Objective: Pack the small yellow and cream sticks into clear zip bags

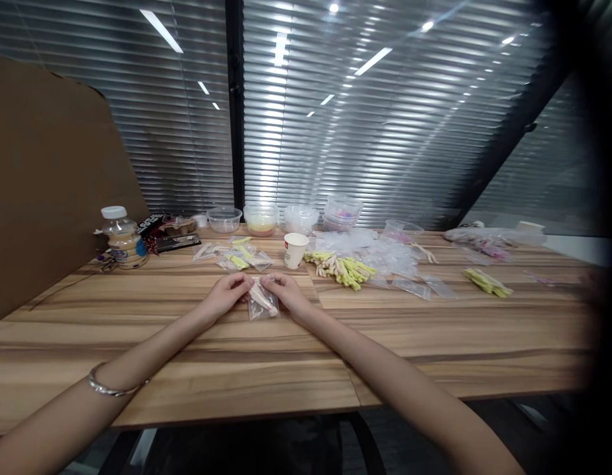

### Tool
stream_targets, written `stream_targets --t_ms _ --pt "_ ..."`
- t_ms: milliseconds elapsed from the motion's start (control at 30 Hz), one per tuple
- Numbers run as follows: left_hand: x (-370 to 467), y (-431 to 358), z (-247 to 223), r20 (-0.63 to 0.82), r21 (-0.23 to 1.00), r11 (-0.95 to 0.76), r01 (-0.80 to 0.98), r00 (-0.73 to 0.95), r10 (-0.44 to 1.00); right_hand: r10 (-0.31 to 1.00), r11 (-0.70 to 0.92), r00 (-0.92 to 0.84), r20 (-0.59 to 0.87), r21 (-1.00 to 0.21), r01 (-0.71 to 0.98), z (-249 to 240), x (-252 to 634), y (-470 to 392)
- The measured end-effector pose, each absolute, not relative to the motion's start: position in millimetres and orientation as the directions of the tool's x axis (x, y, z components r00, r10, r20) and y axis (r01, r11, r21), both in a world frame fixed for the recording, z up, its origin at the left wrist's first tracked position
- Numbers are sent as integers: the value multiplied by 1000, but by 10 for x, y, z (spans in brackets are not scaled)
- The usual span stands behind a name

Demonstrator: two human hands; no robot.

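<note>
Nearest to me is the wooden table (237,369), and my two forearms lie over its near edge; on my left wrist sits a silver bracelet (111,388). A little farther, near the middle of the table, my left hand (227,293) and my right hand (286,293) meet around a small clear bag (262,302). Both hands are closed on its top edge, with the fingertips pinching it from left and right, and the bag rests on the table with pale and pink sticks inside (what they are exactly I cannot tell).

Just behind my hands lie some more small filled bags (234,256), and to the right of them stands a white paper cup (295,250). Right of the cup is a heap of yellow and cream sticks (341,266), touching a pile of empty clear bags (390,257). Well apart, farther right, lies another small bunch of yellow sticks (487,282).

At the far left stands a bottle (122,245) with a white cap, beside a brown cardboard sheet (49,178). Along the far edge is a row of clear plastic bowls (281,218), in front of the window blinds (385,112).
</note>
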State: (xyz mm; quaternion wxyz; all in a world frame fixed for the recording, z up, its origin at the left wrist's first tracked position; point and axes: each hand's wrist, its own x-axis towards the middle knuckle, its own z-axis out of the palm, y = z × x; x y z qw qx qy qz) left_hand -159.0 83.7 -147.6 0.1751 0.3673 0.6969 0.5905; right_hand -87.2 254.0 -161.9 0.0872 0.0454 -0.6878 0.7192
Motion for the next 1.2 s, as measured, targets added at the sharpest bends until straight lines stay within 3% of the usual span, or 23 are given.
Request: stream_targets --t_ms 133,400,533,733,900,1200 --pt "-1595 838 -1476 204 955 28 294 -727 656 156 -25 -963 218 -974 -224 -1653 -907 2565" --pt "-1614 858 -1474 112 985 18 173 -715 690 201 -59 -954 220 -970 -236 -1646 -916 2567" --pt "-1626 841 -1492 159 974 14 228 -719 677 168 -32 -955 244 -967 -252 -1634 -920 2562" --pt "-1615 820 -1488 176 983 -138 118 -806 565 -19 90 -976 216 -972 -217 -1610 -890 2536" --pt "-1621 835 -1495 125 985 -170 25 -780 613 32 103 -976 213 -972 -209 -1599 -864 2532" --pt "-1629 826 -1507 150 985 -160 65 -780 607 17 157 -960 279 -949 -273 -1640 -871 2542"
